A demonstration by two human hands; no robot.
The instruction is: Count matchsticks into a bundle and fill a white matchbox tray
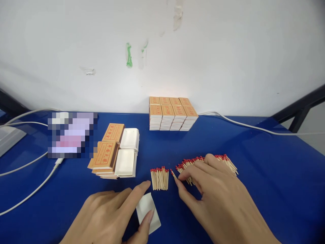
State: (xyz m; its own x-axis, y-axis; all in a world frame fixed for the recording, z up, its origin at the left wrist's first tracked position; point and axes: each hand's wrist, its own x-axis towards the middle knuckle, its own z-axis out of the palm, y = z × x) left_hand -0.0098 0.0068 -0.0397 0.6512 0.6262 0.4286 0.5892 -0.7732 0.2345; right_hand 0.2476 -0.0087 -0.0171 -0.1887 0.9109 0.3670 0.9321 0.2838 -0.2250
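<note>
The left hand [109, 217] lies low at the near edge of the blue table [254, 149]. Its grip is closed lightly on a small white tray [146, 206], with the thumb over the tray's near edge and the forefinger along its far left side. The tray rests flat on the table, just near of a small bundle of matches [159, 179] that lies with its red heads pointing far. The right hand [220, 203] is to the right of the bundle, palm down and fingers spread. Its grip is open and clasps nothing. The forefinger tip touches a single match [173, 174] lying apart between the bundle and a heap of matches [228, 163], and the other fingers rest on the heap's left part. On the left, further off, two stacks of orange printed sleeves [105, 156] lie side by side with two stacks of empty white trays [126, 162], touching them. At the far edge, near the middle, a neat block of closed matchboxes [172, 115] stands against the white wall [228, 51]. A white cable [254, 128] runs off to the right behind it. More cables [33, 193] cross the left part of the table near a blurred patch [72, 135].
</note>
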